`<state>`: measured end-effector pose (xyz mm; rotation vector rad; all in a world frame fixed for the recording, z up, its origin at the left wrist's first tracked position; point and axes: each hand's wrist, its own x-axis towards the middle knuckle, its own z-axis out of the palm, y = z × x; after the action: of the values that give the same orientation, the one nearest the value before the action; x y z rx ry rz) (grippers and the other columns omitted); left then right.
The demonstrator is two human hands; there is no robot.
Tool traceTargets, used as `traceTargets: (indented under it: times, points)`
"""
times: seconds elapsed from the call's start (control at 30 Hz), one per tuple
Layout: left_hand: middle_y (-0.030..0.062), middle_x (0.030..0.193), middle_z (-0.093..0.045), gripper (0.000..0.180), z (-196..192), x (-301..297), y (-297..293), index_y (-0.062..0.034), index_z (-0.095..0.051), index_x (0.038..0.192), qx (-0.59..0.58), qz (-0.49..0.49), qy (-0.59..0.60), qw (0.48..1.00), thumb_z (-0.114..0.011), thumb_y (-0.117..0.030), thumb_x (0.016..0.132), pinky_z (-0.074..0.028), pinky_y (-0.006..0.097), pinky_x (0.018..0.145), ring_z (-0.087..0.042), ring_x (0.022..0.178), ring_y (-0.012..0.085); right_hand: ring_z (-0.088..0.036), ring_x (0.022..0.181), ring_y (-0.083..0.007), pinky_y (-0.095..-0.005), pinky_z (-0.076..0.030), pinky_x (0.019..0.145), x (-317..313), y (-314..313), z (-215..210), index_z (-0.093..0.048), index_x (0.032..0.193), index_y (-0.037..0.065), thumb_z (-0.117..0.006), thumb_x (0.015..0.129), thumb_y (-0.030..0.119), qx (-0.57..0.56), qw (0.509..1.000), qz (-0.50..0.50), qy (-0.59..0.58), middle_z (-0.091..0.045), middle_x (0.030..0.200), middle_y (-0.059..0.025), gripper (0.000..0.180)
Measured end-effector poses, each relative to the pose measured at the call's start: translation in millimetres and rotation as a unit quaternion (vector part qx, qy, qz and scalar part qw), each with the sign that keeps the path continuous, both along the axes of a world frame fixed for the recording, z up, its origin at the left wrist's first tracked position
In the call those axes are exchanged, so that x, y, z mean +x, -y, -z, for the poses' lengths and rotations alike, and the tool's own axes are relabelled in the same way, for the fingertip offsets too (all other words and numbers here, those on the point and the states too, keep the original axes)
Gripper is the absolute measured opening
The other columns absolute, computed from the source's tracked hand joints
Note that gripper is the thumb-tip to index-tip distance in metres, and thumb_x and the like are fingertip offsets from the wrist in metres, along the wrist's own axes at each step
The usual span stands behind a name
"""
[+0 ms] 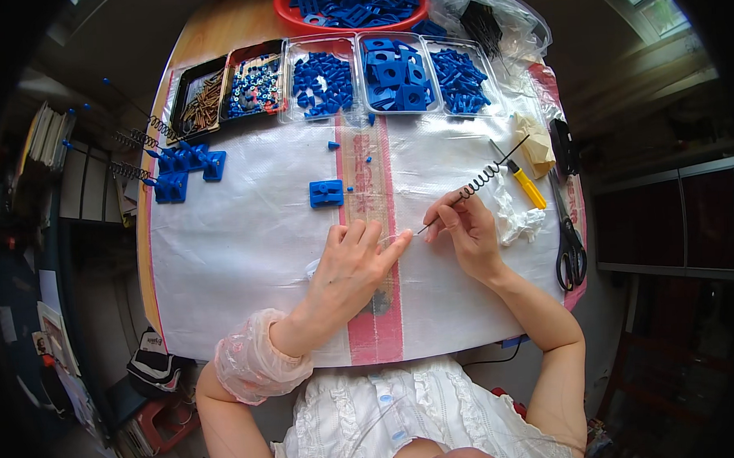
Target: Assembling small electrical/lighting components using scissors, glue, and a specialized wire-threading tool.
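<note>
- The red bowl (285,11) of blue parts is cut off at the top.
- Blue parts are kept in clear trays (393,68).
- A spring rod (473,185) is pinched by the right hand (465,233).
- The rod tip is touched by the left hand (352,266), fingers half curled.

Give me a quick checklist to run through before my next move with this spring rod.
1. Right hand grips the spring rod: ok.
2. Left hand at the rod's lower tip: ok; whether it pinches a small part: cannot tell.
3. Blue plate lies within reach on the white sheet: ok.
4. Trays of blue parts stocked: ok.
5. Scissors and yellow-handled tool lie apart from both hands: ok.
</note>
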<state>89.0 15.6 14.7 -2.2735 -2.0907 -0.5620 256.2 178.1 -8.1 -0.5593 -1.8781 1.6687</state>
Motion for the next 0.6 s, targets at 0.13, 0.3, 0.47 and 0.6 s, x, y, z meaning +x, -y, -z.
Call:
traceTargets:
  times: [0.13,0.3,0.47,0.6]
  points:
    - [0.0054,0.092,-0.049,0.05,-0.2,-0.2,0.1,-0.0142,-0.061,0.138,-0.004,0.001,0.004,1.0,-0.059,-0.006,0.089,-0.037,0.035,0.079,-0.051,0.092,0.0212,-0.069,0.071,-0.0144,-0.0265,-0.056,0.065,-1.1,0.3,-0.7,-0.053,0.102,-0.002,-0.052,0.104,0.005,0.007,1.0,-0.006,0.005,-0.067,0.088,-0.0103,0.007]
    - [0.0055,0.093,-0.05,0.05,-1.0,0.1,0.4,-0.0147,-0.062,0.137,-0.01,-0.001,-0.009,1.0,-0.059,-0.008,0.087,-0.037,0.034,0.08,-0.051,0.093,0.0209,-0.069,0.072,-0.0148,-0.0271,-0.057,0.065,-1.2,0.5,-1.3,-0.053,0.101,-0.002,-0.052,0.104,0.003,0.009,1.0,-0.012,0.003,-0.067,0.088,-0.0107,0.006]
    - [0.0055,0.092,-0.049,0.051,0.0,-0.1,0.2,-0.0144,-0.061,0.139,-0.002,0.0,0.0,1.0,-0.059,-0.007,0.088,-0.038,0.034,0.079,-0.051,0.092,0.0211,-0.069,0.072,-0.0148,-0.0273,-0.056,0.065,-1.3,0.4,-0.9,-0.052,0.101,-0.002,-0.053,0.103,0.002,0.013,1.0,-0.016,-0.001,-0.067,0.088,-0.0109,0.005]
    - [0.0055,0.092,-0.049,0.05,-0.2,0.1,-0.1,-0.0144,-0.061,0.138,-0.002,0.0,0.003,1.0,-0.059,-0.007,0.089,-0.038,0.034,0.079,-0.051,0.091,0.021,-0.068,0.072,-0.0148,-0.0274,-0.056,0.065,-1.2,0.0,-2.4,-0.052,0.101,-0.003,-0.052,0.103,0.002,0.011,1.0,-0.02,0.007,-0.067,0.088,-0.011,0.005]
